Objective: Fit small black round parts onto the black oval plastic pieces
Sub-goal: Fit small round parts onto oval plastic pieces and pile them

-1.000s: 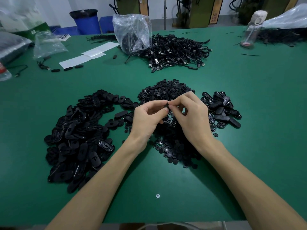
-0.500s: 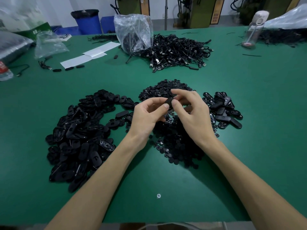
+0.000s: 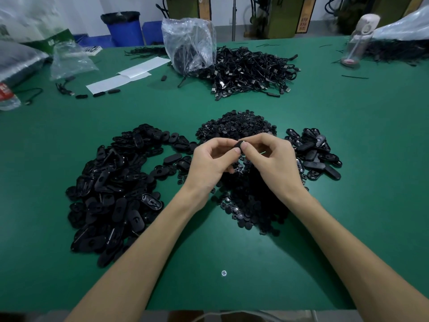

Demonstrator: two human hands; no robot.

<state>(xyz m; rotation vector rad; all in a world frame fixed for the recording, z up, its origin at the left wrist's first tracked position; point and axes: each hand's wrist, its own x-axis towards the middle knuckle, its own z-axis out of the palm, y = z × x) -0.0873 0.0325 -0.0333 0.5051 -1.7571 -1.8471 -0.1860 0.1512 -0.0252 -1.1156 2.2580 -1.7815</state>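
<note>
**Seating a Round Part on an Oval Piece**

The person is working above the green table [image 3: 371, 173], with both hands raised over the heap of small round parts [image 3: 236, 125]. The left hand [image 3: 209, 163] is pinching a black oval piece [image 3: 239, 145] between curled thumb and fingers, probably to steady it for the fit. The right hand [image 3: 272, 162] is meeting it from the other side, with its thumb and forefinger closing on the same piece. Whether a round part is already seated under the fingertips cannot be told, since the fingers are covering the joint.

The stock is lying within reach on three sides. A large pile of oval pieces [image 3: 111, 189] is sitting by the left forearm, apparently as the supply. A smaller group of oval pieces [image 3: 313, 154] is lying just beside the right hand and is probably receiving finished units.
</note>
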